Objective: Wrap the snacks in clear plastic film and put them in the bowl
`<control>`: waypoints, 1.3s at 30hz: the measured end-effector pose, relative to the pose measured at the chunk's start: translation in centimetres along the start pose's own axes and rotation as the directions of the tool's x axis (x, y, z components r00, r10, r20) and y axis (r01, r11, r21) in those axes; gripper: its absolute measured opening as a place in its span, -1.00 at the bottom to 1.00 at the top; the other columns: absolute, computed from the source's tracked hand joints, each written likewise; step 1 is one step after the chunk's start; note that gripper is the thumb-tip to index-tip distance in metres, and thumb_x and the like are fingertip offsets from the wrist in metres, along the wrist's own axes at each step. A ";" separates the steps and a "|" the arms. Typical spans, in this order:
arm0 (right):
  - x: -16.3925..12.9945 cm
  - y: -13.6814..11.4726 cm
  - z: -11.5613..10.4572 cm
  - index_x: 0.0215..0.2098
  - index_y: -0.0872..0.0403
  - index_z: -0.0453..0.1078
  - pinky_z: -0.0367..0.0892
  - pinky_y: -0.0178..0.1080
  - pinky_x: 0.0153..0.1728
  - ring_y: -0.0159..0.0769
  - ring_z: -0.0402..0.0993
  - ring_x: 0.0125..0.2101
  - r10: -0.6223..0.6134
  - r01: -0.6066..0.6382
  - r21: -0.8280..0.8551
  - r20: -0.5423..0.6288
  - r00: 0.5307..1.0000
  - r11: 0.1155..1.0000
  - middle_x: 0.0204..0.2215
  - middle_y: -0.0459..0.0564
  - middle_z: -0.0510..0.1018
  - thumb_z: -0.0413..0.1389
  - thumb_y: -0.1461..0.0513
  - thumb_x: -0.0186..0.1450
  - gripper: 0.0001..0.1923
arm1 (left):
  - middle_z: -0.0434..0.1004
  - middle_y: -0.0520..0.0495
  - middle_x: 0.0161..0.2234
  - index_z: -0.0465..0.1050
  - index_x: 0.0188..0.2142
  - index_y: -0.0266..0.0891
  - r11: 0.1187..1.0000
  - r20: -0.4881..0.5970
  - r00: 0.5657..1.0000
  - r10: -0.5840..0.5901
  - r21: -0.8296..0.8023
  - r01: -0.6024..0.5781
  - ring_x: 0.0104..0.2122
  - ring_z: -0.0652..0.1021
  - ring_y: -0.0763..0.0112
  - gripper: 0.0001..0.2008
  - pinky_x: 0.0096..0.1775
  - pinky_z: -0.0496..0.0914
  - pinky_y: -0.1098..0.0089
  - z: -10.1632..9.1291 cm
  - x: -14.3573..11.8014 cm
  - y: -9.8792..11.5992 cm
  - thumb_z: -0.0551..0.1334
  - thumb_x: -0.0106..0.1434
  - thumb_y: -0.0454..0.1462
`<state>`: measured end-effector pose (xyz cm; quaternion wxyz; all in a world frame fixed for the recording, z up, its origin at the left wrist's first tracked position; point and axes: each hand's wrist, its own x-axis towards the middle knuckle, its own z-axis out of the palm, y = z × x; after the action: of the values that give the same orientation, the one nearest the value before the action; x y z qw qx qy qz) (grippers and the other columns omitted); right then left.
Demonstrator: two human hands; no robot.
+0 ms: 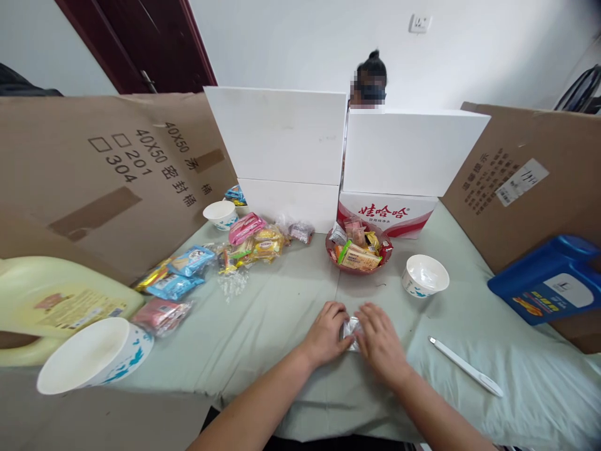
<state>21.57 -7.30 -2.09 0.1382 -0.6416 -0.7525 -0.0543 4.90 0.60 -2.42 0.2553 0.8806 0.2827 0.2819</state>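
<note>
Packet, small and silvery, lies on the bench close to the near edge, about midway along it, pinched between both hands. The left hand curls its fingers onto the packet's left end; the right hand lies flatter, fingers closed over its right end. Both grips are closed on it, and most of the foil is hidden under the fingers, so I cannot tell whether it is sealed or already torn.

A white pen lies just right of the right hand, toward the near right corner. At the near left corner a paper bowl lies tipped on its side against a yellow jug. Farther in, a second bowl stands upright right of centre, a red basket of snacks sits at the middle, and loose snacks trail along the left side to a third bowl. A blue jug lies at the right edge. White boxes and cardboard wall the far edge, a person behind them.

Risk, as I judge it: a hard pull on slick foil could burst it and scatter the contents over the cloth, or a jerking right elbow could sweep the pen off the bench.
</note>
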 end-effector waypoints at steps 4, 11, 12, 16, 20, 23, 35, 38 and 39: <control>-1.4 -2.0 2.0 0.33 0.27 -0.02 -0.05 0.05 0.23 0.02 -0.12 0.31 -0.169 0.167 0.028 0.092 0.981 0.986 0.31 0.27 0.07 -0.09 -0.14 0.32 -0.17 | 0.41 -0.16 -0.10 0.42 -0.13 -0.25 1.000 -0.094 0.996 -0.003 -0.031 0.000 -0.05 0.38 0.22 -0.61 0.03 0.36 0.14 0.2 -0.2 -1.0 0.08 0.07 -0.53; -1.1 -2.5 1.9 0.37 0.23 -0.14 -0.19 0.07 0.28 0.04 -0.30 0.34 -0.066 0.058 0.035 0.310 0.948 0.998 0.35 0.22 -0.17 -0.06 -0.23 0.24 -0.03 | 0.45 -0.10 -0.24 0.39 -0.26 -0.21 0.996 -0.264 0.961 -0.089 -0.048 0.079 -0.16 0.44 0.25 -0.74 -0.07 0.38 0.18 0.7 0.0 -1.9 0.06 0.14 -0.50; -1.0 -2.5 1.7 0.37 0.23 -0.14 -0.20 0.07 0.28 0.04 -0.31 0.34 -0.060 0.050 0.040 0.318 0.946 0.998 0.35 0.22 -0.17 -0.04 -0.22 0.24 -0.03 | 0.45 -0.10 -0.24 0.39 -0.27 -0.21 0.996 -0.258 0.962 -0.087 -0.046 0.077 -0.16 0.44 0.25 -0.76 -0.07 0.38 0.19 0.7 0.0 -1.8 0.07 0.14 -0.49; -0.9 -2.8 1.3 0.36 0.23 -0.11 -0.20 0.06 0.29 0.03 -0.30 0.34 -0.046 0.027 0.061 0.321 0.946 0.998 0.35 0.22 -0.15 0.04 -0.17 0.23 -0.04 | 0.47 -0.10 -0.24 0.40 -0.28 -0.21 0.996 -0.252 0.964 -0.083 -0.046 0.074 -0.16 0.45 0.26 -0.78 -0.08 0.38 0.21 0.5 0.0 -1.6 0.08 0.15 -0.47; -1.0 -2.9 0.8 0.35 0.15 -0.02 -0.08 0.06 0.26 0.01 -0.18 0.33 -0.038 0.004 0.119 0.281 0.959 0.993 0.34 0.19 -0.05 0.06 -0.05 0.29 -0.21 | 0.47 -0.09 -0.25 0.40 -0.29 -0.20 0.995 -0.249 0.964 -0.096 -0.055 0.085 -0.17 0.45 0.26 -0.79 -0.08 0.38 0.21 0.4 0.0 -1.8 0.08 0.15 -0.46; -0.9 -2.5 0.3 0.27 0.03 0.16 0.01 0.02 0.22 -0.07 -0.07 0.31 0.033 -0.054 0.140 0.148 0.988 0.989 0.30 0.06 0.13 -0.05 0.16 0.39 -0.51 | 0.46 -0.09 -0.24 0.40 -0.30 -0.20 0.993 -0.225 0.969 -0.102 -0.074 0.087 -0.17 0.45 0.26 -0.80 -0.09 0.37 0.20 0.4 0.0 -2.0 0.08 0.15 -0.45; 1.6 3.4 -3.4 -0.03 0.01 0.44 0.36 -0.21 -0.16 -0.27 0.44 -0.21 0.087 -0.087 0.059 0.016 0.996 0.994 -0.25 0.02 0.55 -0.08 0.34 0.33 -0.66 | 0.47 -0.11 -0.25 0.42 -0.33 -0.18 0.993 -0.196 0.975 -0.102 -0.086 0.087 -0.17 0.46 0.21 -0.84 -0.11 0.39 0.19 0.1 0.2 -2.2 0.09 0.17 -0.39; 3.9 9.6 -7.2 0.10 0.11 0.34 0.28 -0.08 0.01 -0.16 0.36 -0.01 0.317 -0.318 -0.079 -0.025 0.948 0.945 -0.04 0.15 0.48 -0.17 0.31 0.39 -0.60 | 0.46 -0.11 -0.26 0.42 -0.34 -0.18 0.993 -0.178 0.979 -0.102 -0.082 0.089 -0.18 0.46 0.20 -0.85 -0.13 0.39 0.20 0.2 0.2 -2.2 0.09 0.17 -0.38; 4.7 11.6 -8.2 0.12 0.15 0.31 0.26 -0.05 0.04 -0.13 0.33 0.04 0.382 -0.382 -0.117 -0.026 0.924 0.917 0.01 0.19 0.44 -0.19 0.32 0.40 -0.59 | 0.46 -0.11 -0.26 0.42 -0.34 -0.18 0.993 -0.170 0.980 -0.103 -0.081 0.090 -0.18 0.46 0.20 -0.85 -0.14 0.39 0.20 0.2 0.2 -2.2 0.09 0.17 -0.38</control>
<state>33.41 -2.95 6.00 0.1085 -0.7831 -0.6080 -0.0724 4.39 2.21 -3.78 0.2748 0.8280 0.3359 0.3551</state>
